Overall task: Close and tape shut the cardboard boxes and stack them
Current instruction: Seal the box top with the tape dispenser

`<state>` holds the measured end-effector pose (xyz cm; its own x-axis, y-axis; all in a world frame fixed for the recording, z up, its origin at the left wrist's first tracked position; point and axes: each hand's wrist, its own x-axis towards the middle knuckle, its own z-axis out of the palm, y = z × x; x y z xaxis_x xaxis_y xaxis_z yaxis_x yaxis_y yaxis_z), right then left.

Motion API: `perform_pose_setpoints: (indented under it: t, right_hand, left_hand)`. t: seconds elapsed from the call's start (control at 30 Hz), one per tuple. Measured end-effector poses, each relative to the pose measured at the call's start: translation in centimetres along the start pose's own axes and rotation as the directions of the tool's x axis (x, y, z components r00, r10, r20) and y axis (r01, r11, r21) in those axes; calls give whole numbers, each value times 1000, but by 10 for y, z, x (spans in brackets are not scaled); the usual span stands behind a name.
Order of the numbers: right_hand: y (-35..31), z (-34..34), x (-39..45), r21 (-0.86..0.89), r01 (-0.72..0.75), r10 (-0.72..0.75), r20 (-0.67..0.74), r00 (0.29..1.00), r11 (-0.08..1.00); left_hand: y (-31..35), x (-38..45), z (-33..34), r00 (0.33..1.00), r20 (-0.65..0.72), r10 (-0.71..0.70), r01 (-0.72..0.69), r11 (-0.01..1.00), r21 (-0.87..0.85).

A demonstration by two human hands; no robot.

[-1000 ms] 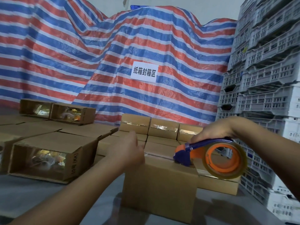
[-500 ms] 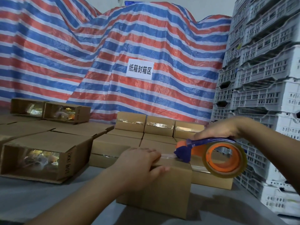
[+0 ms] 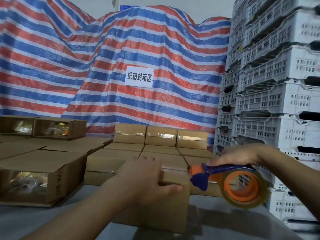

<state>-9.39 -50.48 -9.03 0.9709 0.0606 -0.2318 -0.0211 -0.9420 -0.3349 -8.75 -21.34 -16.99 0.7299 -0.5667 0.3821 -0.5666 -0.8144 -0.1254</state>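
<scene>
A closed cardboard box [image 3: 166,210] stands on the grey table in front of me. My left hand [image 3: 145,177] grips its top near edge, fingers over the lid and thumb down the front face. My right hand [image 3: 237,155] holds an orange and blue tape dispenser [image 3: 225,179] with a roll of clear tape, its blue blade end just past the box's right top edge. A strip of tape lies along the lid seam. Behind stand several taped boxes [image 3: 161,135], stacked in rows.
Open boxes with packaged goods showing [image 3: 39,179] lie at the left, with more of them [image 3: 58,129] further back. White plastic crates [image 3: 277,101] are stacked high on the right. A striped tarpaulin with a paper sign [image 3: 138,77] hangs behind. The grey table [image 3: 34,220] extends toward me.
My left hand came down from above the box and now clasps its near top edge. The dispenser slid right along the lid to the right edge.
</scene>
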Motion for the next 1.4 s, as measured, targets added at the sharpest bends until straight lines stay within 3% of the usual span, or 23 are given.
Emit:
perform_pose_setpoints:
  t: [0.23,0.33,0.43,0.5,0.6,0.7,0.83,0.87,0.93,1.0,1.13,1.27,1.4]
  right_hand:
    - [7,6,1,34,43,-45,60,997,998]
    - [20,4,-2,119,66,-75,72,995,991]
    - [44,-4,-11,367,105,-139,66,988,924]
    - [54,-9,-20,355,83,-107,50,993,931]
    - [40,-3,-22,47,11,-11,1,1000,999]
    - [-2,8,-11,-324,-78,56,-76,996,943]
    - [-50,2,-14,-460,-170,98,-177,979,872]
    - [-58,5,-15,-518,-194,112,-186,976,833]
    - [-66,23,-13,-731,-247,143,-203,969,636]
    - [-56,47,-5,-835,-255,78,-249,965,488]
    - [-16,82,-6,-678,-303,-132,-510,850,670]
    - [11,126,1,-522,-355,-90,-649,756,776]
    - [26,146,2,-433,-374,-24,-680,733,820]
  left_hand:
    - [34,22,12,970,7,242,-235,949,-212]
    - [32,24,22,976,-13,215,-214,957,-194]
    - [29,25,27,977,-34,209,-211,964,-163]
    - [30,24,28,976,-46,213,-218,964,-153]
    - [32,22,27,969,-81,232,-243,956,-162]
    - [34,20,25,971,-89,224,-236,956,-172]
    - [36,18,19,971,-51,233,-239,956,-172]
    - [37,18,18,971,-42,236,-239,955,-175]
    - [38,18,15,972,-39,233,-236,956,-174]
    - [39,17,15,976,-28,218,-220,964,-153]
    - [42,18,16,977,-19,212,-213,971,-108]
    - [41,18,16,973,-40,225,-229,968,-106]
    - [41,18,18,972,-71,223,-230,965,-123]
